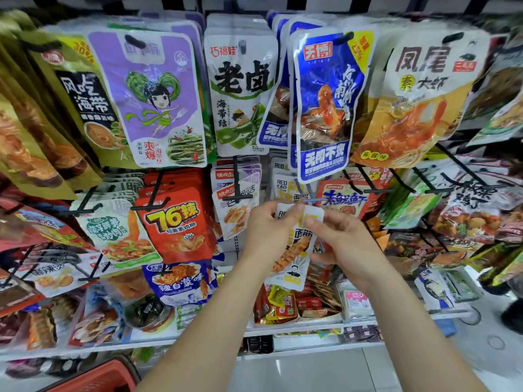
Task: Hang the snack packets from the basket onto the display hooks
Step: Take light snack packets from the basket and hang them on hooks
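Observation:
A white and yellow snack packet (294, 253) hangs upright between my two hands in front of the display. My left hand (266, 230) pinches its top left corner and my right hand (339, 239) pinches its top right corner. The packet's top edge sits just below the tip of a bluish display hook (311, 198), which carries matching white packets (283, 183) behind it. The red basket (99, 377) shows only as a rim at the bottom left, near the floor.
Hooks full of hanging snack packets crowd every side: an orange packet (175, 222) to the left, a blue one (325, 108) above. A shelf (297, 329) of small packets lies below my hands. Black hook tips (237, 197) jut forward.

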{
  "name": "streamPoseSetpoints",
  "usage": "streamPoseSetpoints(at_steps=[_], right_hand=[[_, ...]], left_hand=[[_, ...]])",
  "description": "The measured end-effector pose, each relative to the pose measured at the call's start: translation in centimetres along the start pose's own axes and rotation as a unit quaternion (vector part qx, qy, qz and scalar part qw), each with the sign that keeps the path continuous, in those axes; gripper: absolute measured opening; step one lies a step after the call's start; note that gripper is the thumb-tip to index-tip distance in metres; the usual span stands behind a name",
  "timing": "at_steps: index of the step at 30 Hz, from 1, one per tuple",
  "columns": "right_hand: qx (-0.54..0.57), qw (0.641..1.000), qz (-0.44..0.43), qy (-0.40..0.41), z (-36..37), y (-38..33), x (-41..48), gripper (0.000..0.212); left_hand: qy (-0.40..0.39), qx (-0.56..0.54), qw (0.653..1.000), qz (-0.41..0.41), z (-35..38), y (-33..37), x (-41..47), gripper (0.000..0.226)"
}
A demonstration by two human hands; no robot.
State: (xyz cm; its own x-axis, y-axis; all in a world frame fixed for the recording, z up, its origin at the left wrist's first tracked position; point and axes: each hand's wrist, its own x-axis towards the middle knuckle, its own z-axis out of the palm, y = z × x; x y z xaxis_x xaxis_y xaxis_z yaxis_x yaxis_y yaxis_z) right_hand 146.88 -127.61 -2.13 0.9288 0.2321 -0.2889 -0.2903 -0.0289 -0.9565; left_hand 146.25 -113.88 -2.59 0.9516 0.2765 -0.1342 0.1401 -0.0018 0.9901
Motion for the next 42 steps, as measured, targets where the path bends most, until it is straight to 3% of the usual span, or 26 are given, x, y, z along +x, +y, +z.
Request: streamPoseSetpoints(at_steps=[3, 6, 10, 13, 20, 23, 27, 32, 35, 38, 42], right_hand=[[0.026, 0.996, -0.045, 0.068, 0.5, -0.1, 0.7, 0.011], [0.041, 0.994, -0.064, 0.079, 1.0, -0.5, 1.4, 0.013], [0.035, 0.990, -0.080, 0.114, 1.6, -0.6, 2.2, 0.013], [0.036, 0.988, -0.080, 0.128, 1.7, -0.6, 2.4, 0.014], [0.050, 0.984, -0.067, 0.158, 1.8, -0.6, 3.1, 0.009], [0.049, 0.982, -0.062, 0.171, 2.0, -0.8, 3.6, 0.016], [-0.001, 0.978, -0.060, 0.198, 1.7, -0.5, 4.5, 0.024], [-0.178, 0.947, -0.126, 0.238, 0.8, 0.0, 3.6, 0.018], [-0.142, 0.964, -0.128, 0.185, 1.6, 0.2, 3.3, 0.007], [-0.080, 0.989, -0.084, 0.094, 2.3, 0.2, 3.9, 0.025], [-0.077, 0.991, -0.094, 0.048, 1.7, -0.2, 4.3, 0.047]], left_hand=[[0.012, 0.015, 1.000, 0.021, 0.6, 0.4, 0.6, 0.012], [0.052, 0.032, 0.996, 0.069, 0.7, 0.6, 1.2, 0.019], [0.086, 0.061, 0.990, 0.090, 0.8, 0.7, 1.7, 0.006], [0.071, 0.074, 0.991, 0.082, 0.7, 0.8, 2.1, 0.003], [0.009, 0.073, 0.997, 0.037, -0.1, 1.5, 3.0, 0.019], [0.017, 0.094, 0.994, 0.052, 0.0, 1.2, 3.4, 0.022], [0.061, 0.145, 0.980, 0.118, 0.4, 0.2, 3.7, 0.015], [0.080, 0.227, 0.953, 0.183, 0.4, 0.0, 3.9, 0.014], [0.100, 0.256, 0.938, 0.212, 0.7, 0.2, 4.3, 0.012], [0.133, 0.257, 0.929, 0.232, 0.8, -0.1, 4.1, 0.021], [0.175, 0.253, 0.897, 0.317, 0.4, -1.5, 2.3, 0.033]])
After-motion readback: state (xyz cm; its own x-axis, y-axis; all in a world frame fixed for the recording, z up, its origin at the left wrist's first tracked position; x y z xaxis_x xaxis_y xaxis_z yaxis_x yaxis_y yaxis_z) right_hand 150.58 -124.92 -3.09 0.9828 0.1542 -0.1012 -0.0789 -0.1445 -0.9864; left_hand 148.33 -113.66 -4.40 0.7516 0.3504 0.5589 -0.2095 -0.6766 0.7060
